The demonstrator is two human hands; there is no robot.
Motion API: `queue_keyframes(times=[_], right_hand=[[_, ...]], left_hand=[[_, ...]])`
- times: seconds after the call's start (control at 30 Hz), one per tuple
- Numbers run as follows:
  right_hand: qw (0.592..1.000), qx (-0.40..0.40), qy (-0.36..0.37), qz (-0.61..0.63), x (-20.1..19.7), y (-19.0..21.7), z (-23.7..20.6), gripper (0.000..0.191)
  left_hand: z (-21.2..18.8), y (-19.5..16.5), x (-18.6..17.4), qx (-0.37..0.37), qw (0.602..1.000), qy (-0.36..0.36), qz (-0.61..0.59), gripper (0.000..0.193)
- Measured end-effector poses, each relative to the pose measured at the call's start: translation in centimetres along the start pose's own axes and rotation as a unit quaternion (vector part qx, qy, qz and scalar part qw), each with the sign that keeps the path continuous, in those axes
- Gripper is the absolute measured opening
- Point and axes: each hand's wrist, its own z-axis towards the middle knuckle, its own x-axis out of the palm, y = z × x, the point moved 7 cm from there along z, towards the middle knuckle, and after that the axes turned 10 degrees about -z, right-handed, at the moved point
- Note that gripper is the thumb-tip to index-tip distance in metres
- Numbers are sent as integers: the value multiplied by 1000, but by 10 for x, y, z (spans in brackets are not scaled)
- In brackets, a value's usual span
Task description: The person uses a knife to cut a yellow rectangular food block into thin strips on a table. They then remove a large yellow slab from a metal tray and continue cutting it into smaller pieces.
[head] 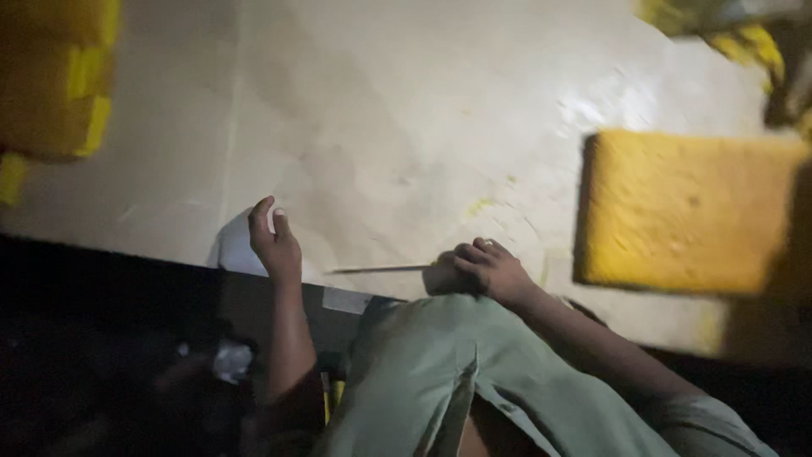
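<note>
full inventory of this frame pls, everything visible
Table: 1, pale grey-white with yellow smears, fills most of the view.
Yellow foam block: 1, yellow, on the table at the right.
Yellow blurred shape: 1, yellow, top-left corner, too blurred to identify.
Yellow-and-dark objects: count unclear, top-right corner, blurred.
Thin blade-like tool: 1, pale metal, near the table's front edge, held at its right end.
Green garment: 1, grey-green, bottom centre.
Left hand: 1, open, raised at the table's front edge, holding nothing.
Right hand: 1, closed on the tool's end, ring on one finger.
</note>
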Motion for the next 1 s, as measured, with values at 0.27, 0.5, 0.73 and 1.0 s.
queue_keyframes(times=[0.27,0.5,0.73,1.0], right_hand=[[992,80,-97,-8,3,-93,235,42],[886,385,-255,-41,-103,-328,230,13],[731,571,-302,217,-64,-250,-12,24],[635,753,-149,91,-15,-76,-224,33]], left_hand=[[93,38,-12,113,978,-18,172,41],[204,26,102,105,935,144,305,74],[220,-30,312,200,915,310,163,83],[-64,-201,527,312,742,591,-55,82]])
